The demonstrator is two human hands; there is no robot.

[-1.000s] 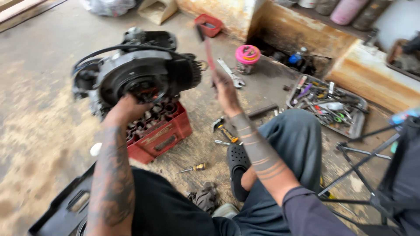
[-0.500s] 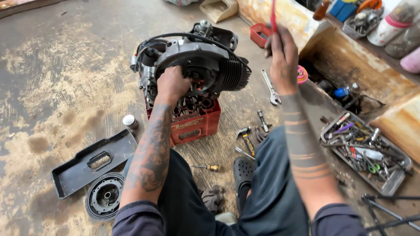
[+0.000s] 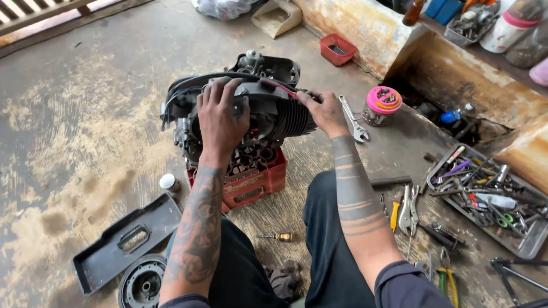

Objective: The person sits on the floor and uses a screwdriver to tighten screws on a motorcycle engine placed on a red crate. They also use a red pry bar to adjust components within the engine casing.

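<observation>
**Black engine steadied on a red crate**

Black and greasy, the small engine (image 3: 240,114) sat on a red plastic crate (image 3: 251,182) on the concrete floor (image 3: 74,114), just ahead of the person's knees. The left hand (image 3: 220,117) lay flat over the round cover, fingers spread and pressed against the housing. The right hand (image 3: 322,108) was at the finned cylinder side, fingers curled together near a red wire (image 3: 279,88); whether it pinched the wire or only touched the casing could not be told from that angle.

Judgement: the work called for a firm brace with the flat hand, so the engine did not rock on the crate, and a light, close grip on the right, since thin wiring would tear if tugged.

An adjustable wrench (image 3: 354,118) lay near the right hand, beside a jar with a pink lid (image 3: 382,104). A tray of tools (image 3: 528,242) stood well apart at right. A black cover plate (image 3: 125,242) lay beside the left knee.
</observation>
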